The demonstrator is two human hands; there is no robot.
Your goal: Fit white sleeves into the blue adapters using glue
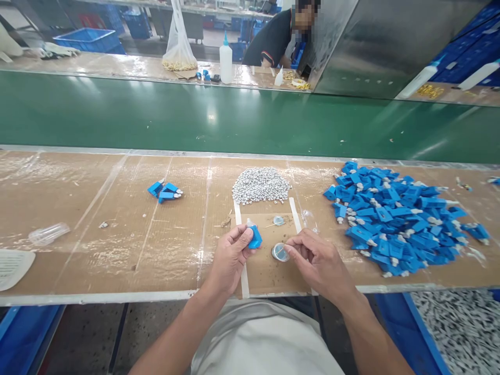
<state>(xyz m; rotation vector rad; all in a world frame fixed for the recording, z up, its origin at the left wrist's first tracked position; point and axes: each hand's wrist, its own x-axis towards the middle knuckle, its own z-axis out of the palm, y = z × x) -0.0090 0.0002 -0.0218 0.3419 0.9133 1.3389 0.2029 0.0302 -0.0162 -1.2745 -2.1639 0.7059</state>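
My left hand (pixel 233 253) pinches a blue plastic part (pixel 255 237) with a whitish tip, in front of my body. Between thumb and fingers of my right hand (pixel 317 261) is a thin stick (pixel 283 248), its end over or in a small round dish (pixel 279 253) of greyish stuff. Just behind that dish lies a second small round piece (pixel 278 221), clear or pale. A heap of small grey-white pieces (pixel 261 185) sits farther back. To the right spreads a large pile of blue parts with white ends (pixel 394 213); several similar parts (pixel 165 191) lie to the left.
Cardboard covers the bench (pixel 117 250). Beyond it runs a green conveyor belt (pixel 156 120), with a white squeeze bottle (pixel 225 60) and a plastic bag (pixel 178 47) on the far ledge. A person (pixel 269 39) leans there. A blue bin of grey pieces (pixel 459 328) stands below right.
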